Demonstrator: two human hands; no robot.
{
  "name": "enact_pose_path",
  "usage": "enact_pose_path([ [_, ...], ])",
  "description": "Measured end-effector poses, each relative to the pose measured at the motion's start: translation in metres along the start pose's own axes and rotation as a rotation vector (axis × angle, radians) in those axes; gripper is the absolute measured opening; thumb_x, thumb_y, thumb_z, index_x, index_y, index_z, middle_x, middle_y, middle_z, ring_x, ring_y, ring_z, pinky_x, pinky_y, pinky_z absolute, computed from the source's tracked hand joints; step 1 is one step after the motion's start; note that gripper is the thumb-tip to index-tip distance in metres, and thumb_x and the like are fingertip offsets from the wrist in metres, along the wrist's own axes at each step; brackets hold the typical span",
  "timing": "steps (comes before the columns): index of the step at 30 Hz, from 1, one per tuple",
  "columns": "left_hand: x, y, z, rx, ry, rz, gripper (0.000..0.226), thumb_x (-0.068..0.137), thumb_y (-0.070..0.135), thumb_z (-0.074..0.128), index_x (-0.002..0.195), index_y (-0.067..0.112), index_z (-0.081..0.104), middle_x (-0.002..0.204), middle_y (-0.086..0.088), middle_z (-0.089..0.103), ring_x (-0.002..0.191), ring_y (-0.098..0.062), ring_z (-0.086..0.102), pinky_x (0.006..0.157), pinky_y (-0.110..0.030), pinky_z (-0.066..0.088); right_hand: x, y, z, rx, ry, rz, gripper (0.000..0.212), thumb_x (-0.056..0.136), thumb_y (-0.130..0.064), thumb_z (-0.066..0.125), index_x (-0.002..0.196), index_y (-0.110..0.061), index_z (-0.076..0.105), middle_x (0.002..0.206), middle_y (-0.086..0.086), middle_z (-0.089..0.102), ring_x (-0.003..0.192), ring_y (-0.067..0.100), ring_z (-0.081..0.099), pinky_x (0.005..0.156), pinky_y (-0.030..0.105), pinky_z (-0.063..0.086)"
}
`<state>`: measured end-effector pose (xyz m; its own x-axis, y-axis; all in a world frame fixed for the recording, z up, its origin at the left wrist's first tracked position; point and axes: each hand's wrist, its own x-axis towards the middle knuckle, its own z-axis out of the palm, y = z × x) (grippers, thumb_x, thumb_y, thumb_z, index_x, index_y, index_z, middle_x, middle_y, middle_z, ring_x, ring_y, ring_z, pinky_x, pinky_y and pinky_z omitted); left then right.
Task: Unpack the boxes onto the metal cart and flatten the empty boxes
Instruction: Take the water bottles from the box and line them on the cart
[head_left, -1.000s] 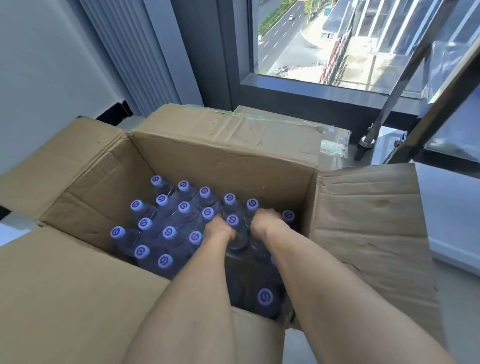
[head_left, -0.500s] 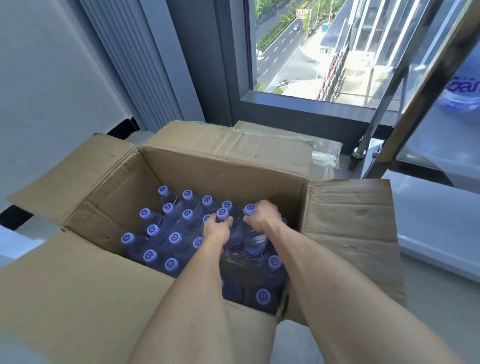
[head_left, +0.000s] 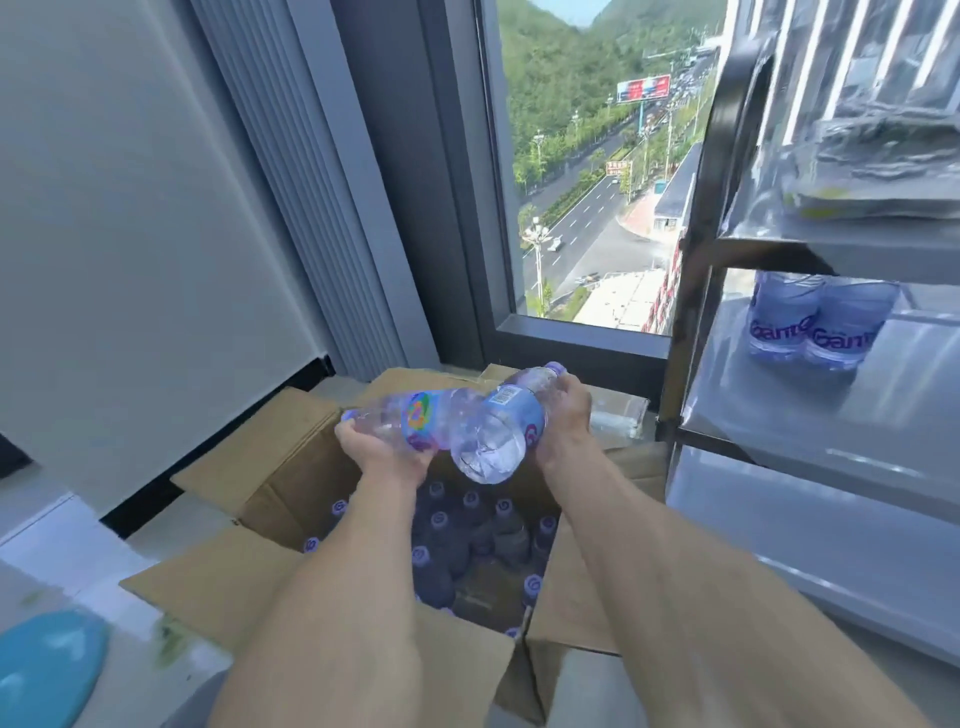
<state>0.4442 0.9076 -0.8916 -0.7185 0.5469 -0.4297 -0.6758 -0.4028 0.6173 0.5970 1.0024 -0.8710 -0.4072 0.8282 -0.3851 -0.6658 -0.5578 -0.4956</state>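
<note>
Here both hands grip tilted bottles: left hand (head_left: 382, 449) cap leftward, right hand (head_left: 569, 415) base toward camera.

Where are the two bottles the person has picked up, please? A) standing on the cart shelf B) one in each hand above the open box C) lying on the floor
B: the left hand and right hand each grip a bottle above the box.

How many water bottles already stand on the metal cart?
2: two labelled bottles stand side by side on the cart's middle shelf. More may be hidden beyond the right edge.
</note>
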Motion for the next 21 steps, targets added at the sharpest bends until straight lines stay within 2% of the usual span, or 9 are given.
enact_pose_path([
  [2, -0.027, -0.002, 0.019, 0.022, -0.045, -0.016, 0.034, 0.091, 0.049, 0.039, 0.074, 0.024, 0.054, 0.084, 0.0, 0.058, 0.078, -0.024, 0.057, 0.081, -0.03, 0.045, -0.017, -0.015, -0.003, -0.005, 0.018, -0.005, 0.024, 0.094, -0.017, 0.04, 0.072, -0.017, 0.048, 0.067, 0.009, 0.052, 0.059, 0.026, 0.05, 0.061, 0.028, 0.044],
  [7, -0.076, -0.036, 0.027, 0.138, 0.03, -0.197, 0.043, 0.096, 0.048, 0.04, 0.116, 0.017, 0.062, 0.127, -0.008, 0.06, 0.104, -0.034, 0.06, 0.08, -0.042, 0.048, -0.037, -0.035, -0.051, 0.081, 0.116, -0.012, 0.029, 0.088, -0.029, 0.045, 0.067, -0.015, 0.059, 0.076, 0.01, 0.061, 0.07, 0.031, 0.056, 0.072, 0.033, 0.046],
  [9, -0.094, -0.052, 0.021, 0.108, 0.116, -0.316, 0.033, 0.088, 0.037, 0.047, 0.104, 0.015, 0.065, 0.117, -0.007, 0.064, 0.094, -0.035, 0.063, 0.075, -0.039, 0.05, -0.044, -0.038, -0.073, 0.153, 0.147, -0.001, 0.026, 0.084, -0.033, 0.045, 0.066, -0.017, 0.056, 0.074, 0.006, 0.059, 0.072, 0.029, 0.055, 0.075, 0.032, 0.045],
  [11, -0.109, -0.066, 0.013, 0.116, 0.089, -0.444, 0.027, 0.076, 0.027, 0.05, 0.09, 0.011, 0.066, 0.092, -0.012, 0.071, 0.083, -0.034, 0.066, 0.072, -0.04, 0.053, -0.052, -0.047, -0.086, 0.208, 0.143, -0.009, 0.024, 0.078, -0.028, 0.041, 0.057, -0.019, 0.049, 0.073, 0.001, 0.046, 0.068, 0.023, 0.047, 0.07, 0.029, 0.038],
  [13, -0.123, -0.076, 0.011, 0.172, 0.041, -0.44, 0.023, 0.077, 0.023, 0.048, 0.081, 0.006, 0.063, 0.075, -0.013, 0.069, 0.079, -0.034, 0.063, 0.077, -0.043, 0.053, -0.058, -0.058, -0.097, 0.161, 0.116, -0.009, 0.028, 0.086, -0.023, 0.039, 0.06, -0.018, 0.051, 0.072, 0.001, 0.046, 0.066, 0.021, 0.048, 0.069, 0.029, 0.039],
  [15, -0.127, -0.087, 0.01, 0.197, 0.009, -0.357, 0.022, 0.087, 0.025, 0.048, 0.081, 0.008, 0.06, 0.076, -0.012, 0.065, 0.076, -0.032, 0.059, 0.075, -0.04, 0.05, -0.07, -0.066, -0.102, 0.028, 0.051, -0.033, 0.034, 0.091, -0.021, 0.045, 0.062, -0.016, 0.063, 0.069, 0.006, 0.059, 0.064, 0.024, 0.056, 0.071, 0.031, 0.045],
  [17, -0.135, -0.098, 0.014, 0.21, -0.039, -0.298, 0.031, 0.094, 0.034, 0.046, 0.098, 0.007, 0.061, 0.093, -0.013, 0.061, 0.083, -0.03, 0.057, 0.082, -0.041, 0.05, -0.076, -0.066, -0.11, -0.004, -0.02, -0.041, 0.038, 0.092, -0.031, 0.053, 0.06, -0.019, 0.071, 0.068, 0.007, 0.065, 0.066, 0.024, 0.061, 0.076, 0.033, 0.048],
  [19, -0.135, -0.101, 0.014, 0.18, -0.079, -0.356, 0.051, 0.091, 0.044, 0.046, 0.117, 0.002, 0.058, 0.105, -0.018, 0.059, 0.093, -0.032, 0.057, 0.096, -0.043, 0.046, -0.078, -0.064, -0.116, -0.012, 0.006, -0.01, 0.03, 0.087, -0.046, 0.061, 0.081, -0.019, 0.073, 0.079, 0.009, 0.068, 0.077, 0.026, 0.064, 0.083, 0.037, 0.051],
  [21, -0.138, -0.104, 0.018, 0.211, -0.156, -0.373, 0.054, 0.081, 0.048, 0.056, 0.117, 0.007, 0.057, 0.104, -0.016, 0.058, 0.092, -0.029, 0.058, 0.094, -0.042, 0.047, -0.077, -0.066, -0.121, -0.006, 0.009, 0.014, 0.036, 0.086, -0.053, 0.061, 0.096, -0.019, 0.067, 0.09, 0.01, 0.066, 0.084, 0.026, 0.062, 0.083, 0.037, 0.052],
])
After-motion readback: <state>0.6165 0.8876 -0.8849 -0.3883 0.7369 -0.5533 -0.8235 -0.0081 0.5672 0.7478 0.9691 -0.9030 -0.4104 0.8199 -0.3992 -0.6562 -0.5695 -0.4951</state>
